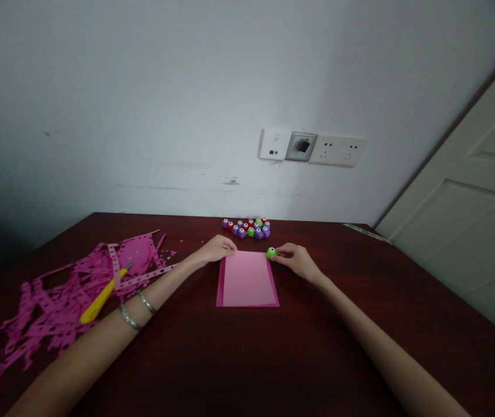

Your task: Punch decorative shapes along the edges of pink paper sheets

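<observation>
A light pink sheet of paper (248, 281) lies on a slightly larger, darker pink sheet (220, 295) in the middle of the table. My left hand (217, 249) is at the upper left corner of the paper, its fingers bent and closed on the edge. Between the thumb and fingers of my right hand (297, 260) is a small green craft paper punch (271, 253) with a white and dark top. The punch sits at the paper's upper right corner. Whether its slot is around the paper's edge I cannot tell.
Several purple, red and green punches (241, 233) stand together near the wall. To the left, a yellow-handled craft knife (104, 296) lies on a heap of punched pink paper strips (51, 315). A flat ruler-like strip (366, 232) lies at the table's back right edge.
</observation>
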